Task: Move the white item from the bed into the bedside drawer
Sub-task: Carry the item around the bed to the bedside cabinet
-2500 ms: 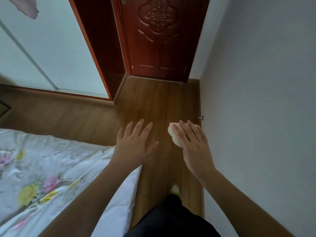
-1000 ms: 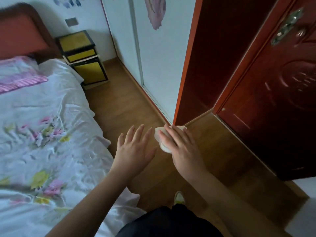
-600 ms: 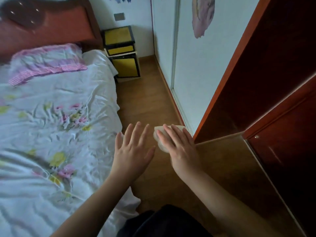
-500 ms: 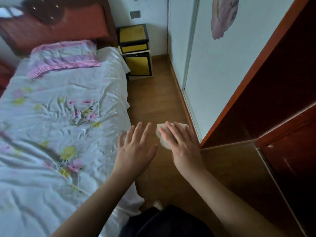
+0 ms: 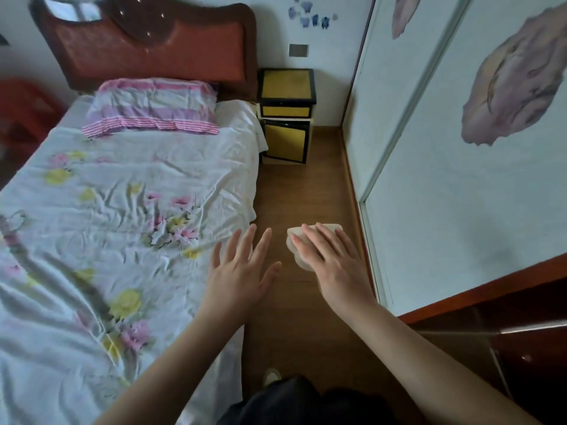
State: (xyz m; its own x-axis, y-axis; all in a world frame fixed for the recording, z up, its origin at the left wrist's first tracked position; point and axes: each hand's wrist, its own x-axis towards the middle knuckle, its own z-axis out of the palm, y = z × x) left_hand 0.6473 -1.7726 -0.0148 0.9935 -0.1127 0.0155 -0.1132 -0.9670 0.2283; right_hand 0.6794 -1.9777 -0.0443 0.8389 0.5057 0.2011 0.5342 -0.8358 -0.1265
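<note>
My right hand (image 5: 333,263) holds the white item (image 5: 295,240), a small rounded pale thing, palm down over the wooden floor; my fingers hide most of it. My left hand (image 5: 242,269) hovers beside it with fingers spread and nothing in it, at the bed's right edge. The bed (image 5: 122,216) with its flowered sheet fills the left. The bedside cabinet (image 5: 287,115), yellow with black trim, stands at the head of the bed, far ahead; its drawer front (image 5: 287,111) looks shut.
A narrow strip of wooden floor (image 5: 302,194) runs between the bed and the white sliding wardrobe doors (image 5: 429,179) on the right. A striped pink pillow (image 5: 150,107) lies below the red headboard (image 5: 153,47). Dark red woodwork (image 5: 506,332) stands at lower right.
The view has swung left from the door and wall to face the bed and the bedside cabinet. Both hands keep their pose, the right one still holding the white item.
</note>
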